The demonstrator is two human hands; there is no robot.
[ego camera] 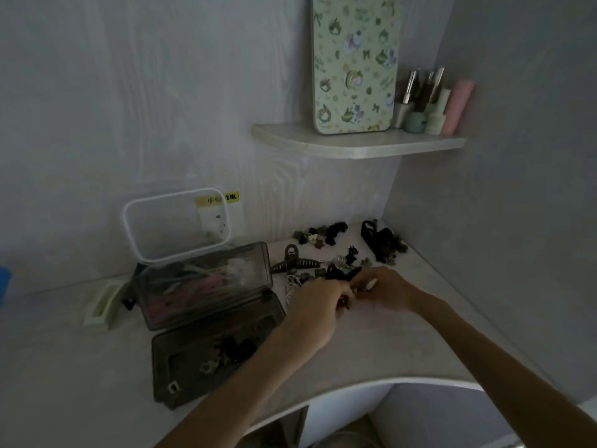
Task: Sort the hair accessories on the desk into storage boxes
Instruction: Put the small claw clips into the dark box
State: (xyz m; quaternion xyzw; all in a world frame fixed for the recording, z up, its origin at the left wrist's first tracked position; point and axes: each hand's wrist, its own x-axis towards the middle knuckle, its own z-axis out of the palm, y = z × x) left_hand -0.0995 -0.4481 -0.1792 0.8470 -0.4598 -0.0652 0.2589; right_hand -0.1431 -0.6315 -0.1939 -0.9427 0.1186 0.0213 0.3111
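Several small dark hair clips (323,236) and a black hair band (378,237) lie scattered at the back of the pale desk (403,344). A large claw clip (292,258) lies beside a smoky storage box (203,286) holding pink and pale items. A second dark box (193,360) in front holds a few dark clips. My left hand (315,305) and my right hand (384,286) meet over the desk, both pinching a small accessory (355,291) between their fingertips; what it is cannot be made out in the dim light.
A clear lid (176,224) leans against the back wall. A pale green holder (103,305) lies left of the boxes. A corner shelf (355,145) above carries a patterned tin and makeup tubes. The desk's curved front edge runs below my arms.
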